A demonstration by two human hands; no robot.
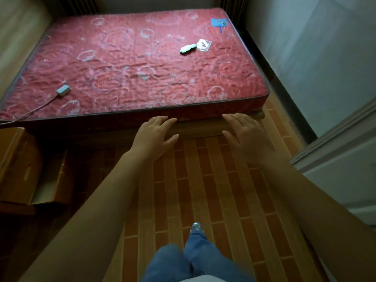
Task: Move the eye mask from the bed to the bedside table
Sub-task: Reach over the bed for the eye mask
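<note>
Blue-jeaned legs point(195, 259) and one shoe tip point(197, 227) fill the bottom centre of the downward view, standing on a floor point(219, 180) of reddish, brick-like strips. Above them two bare forearms reach forward toward the foot of a bed.

Fingers of the left hand point(155, 135) are stretched out straight and slightly spread, palm down, holding nothing. The right hand point(247, 135) mirrors it, fingers long and loosely fanned, also empty. Both hands hover in front of the near edge of the bed, apart from each other, with the wooden bed frame showing between them.

Beyond the hands lies the bed point(122, 64), a bare mattress in quilted red fabric with pale swirl patterns. The eye mask point(188, 48) rests on the mattress toward the far right, well beyond both hands. It is a small, pale, whitish-green oblong. Its long axis runs diagonally, from lower left up to upper right, and its upper right end touches or nearly touches a crinkled clear plastic wrapper point(204, 45).

Farther back, near the far right corner of the mattress, lies a flat blue fan point(218, 23) with its short handle pointing toward the viewer. Near the left edge of the mattress sits a small white charger block point(63, 90), its cord trailing off the near left corner.

A wooden bedside table point(14, 159) stands at the left of the view, beside the foot of the bed, with a lower drawer point(53, 180) pulled open.
</note>
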